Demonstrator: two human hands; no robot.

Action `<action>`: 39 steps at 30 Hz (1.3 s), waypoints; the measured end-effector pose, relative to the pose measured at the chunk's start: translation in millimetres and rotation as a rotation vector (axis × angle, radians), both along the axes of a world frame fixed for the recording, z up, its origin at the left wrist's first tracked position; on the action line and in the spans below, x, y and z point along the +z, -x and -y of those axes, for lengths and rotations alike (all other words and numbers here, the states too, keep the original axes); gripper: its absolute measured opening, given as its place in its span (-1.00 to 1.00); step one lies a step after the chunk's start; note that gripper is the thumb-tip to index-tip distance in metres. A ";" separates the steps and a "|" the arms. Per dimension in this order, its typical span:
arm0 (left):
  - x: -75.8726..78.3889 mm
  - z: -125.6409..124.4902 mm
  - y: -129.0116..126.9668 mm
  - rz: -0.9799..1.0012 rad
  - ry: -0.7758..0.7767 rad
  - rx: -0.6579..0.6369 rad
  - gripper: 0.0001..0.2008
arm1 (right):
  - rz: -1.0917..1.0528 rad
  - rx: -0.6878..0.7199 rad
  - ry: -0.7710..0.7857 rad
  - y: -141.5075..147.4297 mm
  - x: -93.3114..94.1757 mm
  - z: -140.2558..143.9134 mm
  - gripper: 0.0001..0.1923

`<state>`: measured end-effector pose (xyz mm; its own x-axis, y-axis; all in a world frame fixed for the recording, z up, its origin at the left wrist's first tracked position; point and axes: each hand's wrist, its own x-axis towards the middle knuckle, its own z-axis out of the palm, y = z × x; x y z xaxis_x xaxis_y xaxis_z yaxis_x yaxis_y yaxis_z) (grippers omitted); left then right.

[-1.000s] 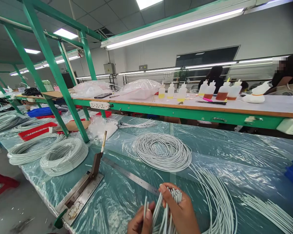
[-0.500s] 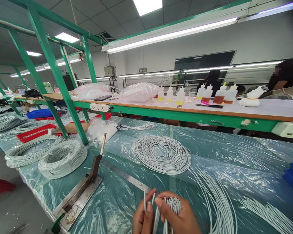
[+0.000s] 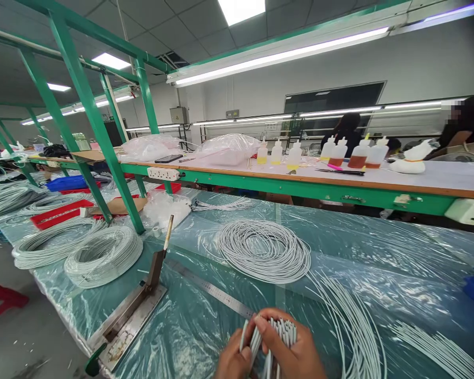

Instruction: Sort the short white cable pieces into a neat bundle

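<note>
Near the bottom of the view, my right hand point(image 3: 290, 342) is wrapped round a bundle of light grey cables point(image 3: 281, 329), their cut ends sticking up. Pressed close beside it, my left hand point(image 3: 235, 355) has its thumb and fingers closed on a few cables point(image 3: 245, 334) of the same kind. The fingertips of both hands meet at the bundle. A steel ruler point(image 3: 213, 291) lies on the table just beyond my hands. Behind them rests a large coil of grey cable point(image 3: 263, 251), with loose strands point(image 3: 351, 321) running down to the right.
A lever cutter point(image 3: 138, 305) stands on the left of the plastic-covered table point(image 3: 197, 337). Wrapped cable coils point(image 3: 102, 258) lie farther left, and more cut cables point(image 3: 438, 347) at right. Squeeze bottles point(image 3: 294, 155) and plastic bags point(image 3: 229, 147) stand on the shelf. Two people sit beyond.
My left hand has moved right, closer against the bundle, and the cables between its fingers have shifted toward my right hand. The view has shifted slightly.
</note>
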<state>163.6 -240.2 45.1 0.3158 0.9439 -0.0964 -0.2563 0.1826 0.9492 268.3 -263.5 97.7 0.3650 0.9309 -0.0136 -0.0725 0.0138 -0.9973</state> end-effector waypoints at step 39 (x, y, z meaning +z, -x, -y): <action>31.7 -33.5 -10.1 -0.282 -0.183 -0.637 -0.43 | 1.231 -0.339 -0.682 -46.4 29.2 -11.5 -0.15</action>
